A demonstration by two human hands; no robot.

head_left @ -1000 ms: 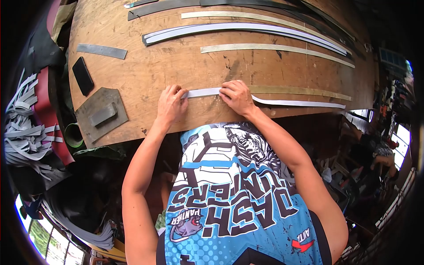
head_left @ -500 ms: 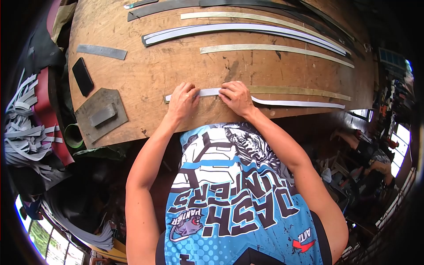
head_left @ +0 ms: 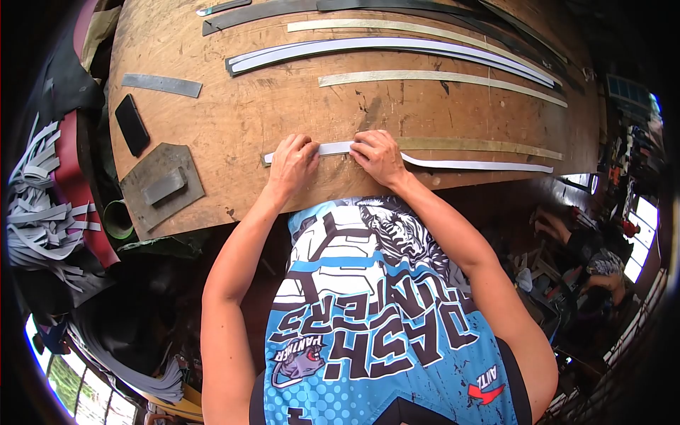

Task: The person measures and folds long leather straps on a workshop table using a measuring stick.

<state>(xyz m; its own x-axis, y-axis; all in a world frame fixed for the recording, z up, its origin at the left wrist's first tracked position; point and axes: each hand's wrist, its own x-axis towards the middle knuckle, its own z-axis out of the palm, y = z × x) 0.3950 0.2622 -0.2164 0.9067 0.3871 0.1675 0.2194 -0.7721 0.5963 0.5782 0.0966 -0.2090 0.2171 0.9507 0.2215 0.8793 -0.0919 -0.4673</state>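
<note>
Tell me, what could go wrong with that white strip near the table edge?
The white strip lies close to the table edge, so its free right end might slide off. Both hands, left and right, press only its left part; the long rest could kink or shift sideways.

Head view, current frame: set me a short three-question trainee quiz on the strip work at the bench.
1. True or false: both hands press on the white strip.
2. Which lies nearest the left hand? A) black phone B) grey plate C) pale green roll
3. Fill in: the right hand rests near the wooden table's ___ edge.

Key: 1 true; 2 B; 3 near (front).
</note>
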